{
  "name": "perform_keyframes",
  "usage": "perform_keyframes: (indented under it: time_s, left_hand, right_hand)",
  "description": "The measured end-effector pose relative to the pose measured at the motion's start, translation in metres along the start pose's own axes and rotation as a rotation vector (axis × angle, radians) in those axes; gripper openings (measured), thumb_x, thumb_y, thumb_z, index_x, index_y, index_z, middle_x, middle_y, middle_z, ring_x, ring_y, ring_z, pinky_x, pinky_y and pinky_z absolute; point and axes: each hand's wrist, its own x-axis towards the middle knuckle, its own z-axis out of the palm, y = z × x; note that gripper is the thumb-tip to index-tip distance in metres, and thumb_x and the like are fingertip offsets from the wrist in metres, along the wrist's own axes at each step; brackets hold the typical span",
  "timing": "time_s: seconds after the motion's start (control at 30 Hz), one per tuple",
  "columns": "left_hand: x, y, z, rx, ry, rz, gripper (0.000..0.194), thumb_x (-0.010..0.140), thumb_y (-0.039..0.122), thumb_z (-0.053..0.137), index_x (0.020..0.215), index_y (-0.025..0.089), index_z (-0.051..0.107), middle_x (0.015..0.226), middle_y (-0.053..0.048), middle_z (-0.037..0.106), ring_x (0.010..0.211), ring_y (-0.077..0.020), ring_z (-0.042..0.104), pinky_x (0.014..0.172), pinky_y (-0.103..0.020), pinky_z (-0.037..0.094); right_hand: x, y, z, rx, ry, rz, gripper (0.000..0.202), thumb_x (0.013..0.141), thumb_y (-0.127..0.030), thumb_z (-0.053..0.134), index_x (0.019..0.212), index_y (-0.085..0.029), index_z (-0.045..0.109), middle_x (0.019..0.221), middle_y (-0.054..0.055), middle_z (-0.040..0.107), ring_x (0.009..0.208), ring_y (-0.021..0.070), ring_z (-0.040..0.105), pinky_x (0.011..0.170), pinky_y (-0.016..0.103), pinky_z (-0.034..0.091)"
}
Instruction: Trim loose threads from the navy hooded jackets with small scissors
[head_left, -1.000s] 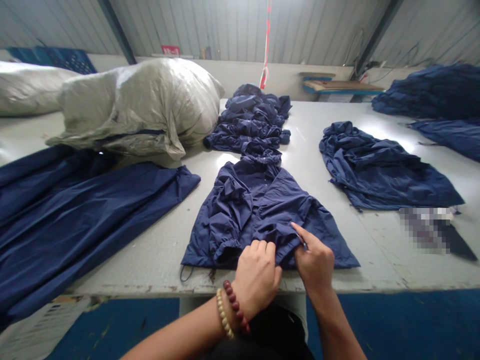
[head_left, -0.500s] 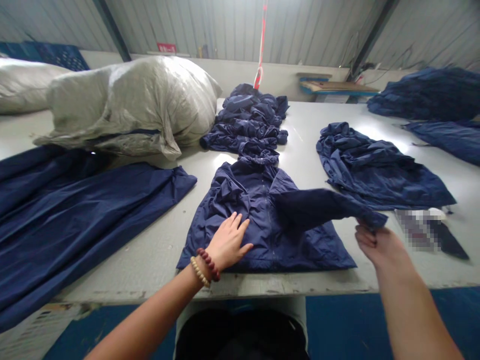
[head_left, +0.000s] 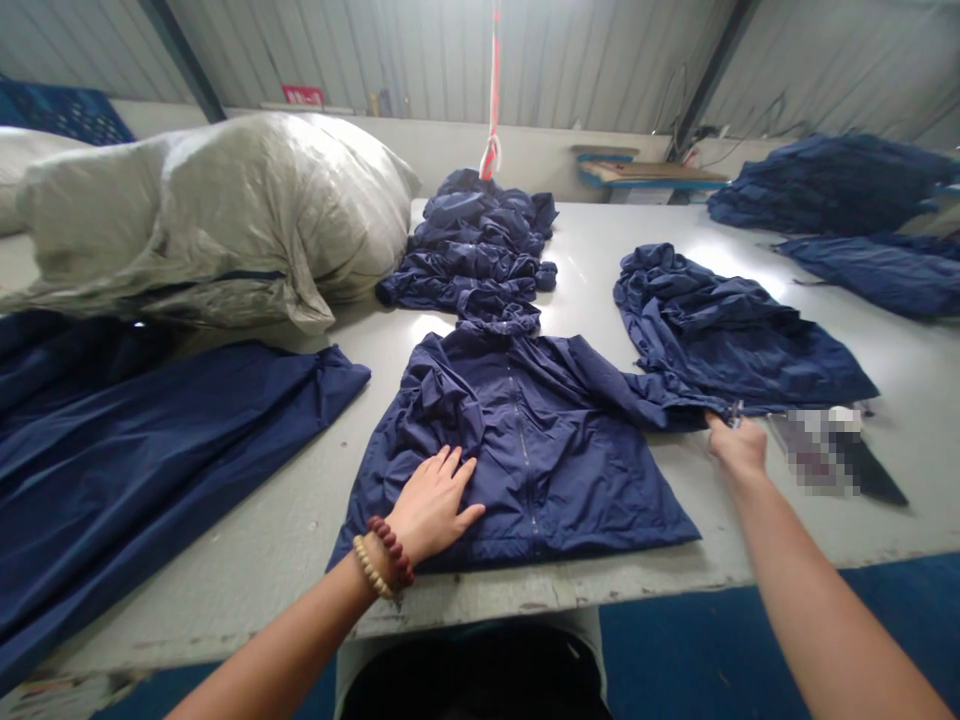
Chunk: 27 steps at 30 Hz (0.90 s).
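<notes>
A navy zip-front jacket [head_left: 577, 470] lies front up on the table, its hood pointing away from me. My left hand [head_left: 431, 505] rests flat on the jacket's left front panel, fingers spread, with two bead bracelets at the wrist. Out to the right, my right hand [head_left: 739, 445] is closed on the cuff end of the jacket's sleeve [head_left: 660, 400], which stretches sideways from the shoulder. A small shiny bit shows by those fingers; I cannot make out what it is. The other sleeve lies bunched across the left front.
More navy jackets lie overlapped in a row [head_left: 480, 235] beyond the hood. Another navy garment [head_left: 735, 330] is at right, near a blurred-out item [head_left: 825, 450]. Navy fabric [head_left: 187, 450] and a big grey wrapped bundle [head_left: 225, 210] occupy the left. A red-white cord [head_left: 493, 100] hangs down.
My right hand has swung the sleeve from raised across the right front panel down and outward onto the table. My left hand stays flat on the jacket. The view has shifted slightly.
</notes>
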Motion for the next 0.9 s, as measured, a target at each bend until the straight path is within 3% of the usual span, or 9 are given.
perform_keyframes:
  time_s: [0.13,0.3,0.47,0.6,0.73,0.8,0.9]
  left_hand:
    - [0.007,0.007,-0.005,-0.013,0.068,-0.017,0.068,0.097,0.061,0.062,0.148,0.016,0.063,0.157,-0.023,0.056,0.15,-0.0425,0.049,0.121,-0.053,0.041]
    - [0.038,0.019,-0.028,-0.069,0.198,0.03,0.04,0.102,0.047,0.06,0.13,0.021,0.072,0.128,-0.016,0.072,0.116,-0.0323,0.069,0.104,-0.044,0.053]
    - [0.092,0.015,-0.041,-0.136,0.224,0.097,0.028,0.102,0.034,0.063,0.127,0.024,0.073,0.123,-0.009,0.077,0.116,-0.026,0.071,0.104,-0.034,0.053]
    - [0.143,0.002,-0.043,-0.137,0.283,0.036,0.03,0.105,0.03,0.059,0.131,0.024,0.071,0.132,-0.009,0.075,0.123,-0.0257,0.069,0.112,-0.035,0.048]
    - [0.184,-0.013,-0.034,-0.116,0.306,-0.075,0.038,0.103,0.033,0.063,0.138,0.017,0.067,0.133,-0.016,0.072,0.124,-0.0316,0.067,0.111,-0.042,0.048]
    - [0.197,-0.02,-0.025,-0.123,0.297,-0.119,0.04,0.099,0.035,0.07,0.134,0.016,0.07,0.127,-0.018,0.073,0.12,-0.0318,0.068,0.107,-0.041,0.05]
    - [0.203,-0.027,-0.009,-0.155,0.314,-0.158,0.034,0.098,0.036,0.072,0.126,0.017,0.074,0.128,-0.017,0.073,0.122,-0.0301,0.067,0.108,-0.038,0.05]
  right_hand:
    - [-0.023,0.012,0.014,-0.06,-0.081,0.039,0.063,0.081,-0.061,0.075,0.115,-0.009,0.082,0.092,0.024,0.079,0.08,0.0361,0.072,0.068,0.041,0.048]
    - [-0.044,0.002,0.016,-0.218,-0.131,-0.124,0.079,0.081,-0.073,0.075,0.139,-0.019,0.075,0.117,0.023,0.08,0.095,0.0392,0.075,0.081,0.043,0.051]
    - [-0.061,-0.024,0.002,-0.308,-0.052,-0.146,0.09,0.085,-0.081,0.068,0.145,-0.015,0.067,0.099,0.021,0.081,0.086,0.0377,0.074,0.076,0.043,0.051]
    - [-0.085,-0.051,-0.001,-0.222,-0.003,-0.143,0.074,0.095,-0.072,0.059,0.141,-0.015,0.066,0.094,0.017,0.079,0.082,0.0334,0.074,0.074,0.04,0.052]
    - [-0.105,-0.081,0.02,-0.068,-0.205,-0.354,0.043,0.104,-0.053,0.053,0.123,-0.021,0.076,0.095,0.011,0.08,0.078,0.0261,0.074,0.075,0.034,0.052]
    - [-0.105,-0.096,0.038,-0.059,-0.313,-0.422,0.039,0.107,-0.046,0.047,0.119,-0.023,0.077,0.096,0.01,0.081,0.079,0.0251,0.074,0.076,0.033,0.051]
    - [-0.094,-0.122,0.072,-0.042,-0.345,-0.41,0.041,0.11,-0.039,0.041,0.125,-0.022,0.076,0.097,0.01,0.081,0.086,0.0259,0.073,0.08,0.033,0.05]
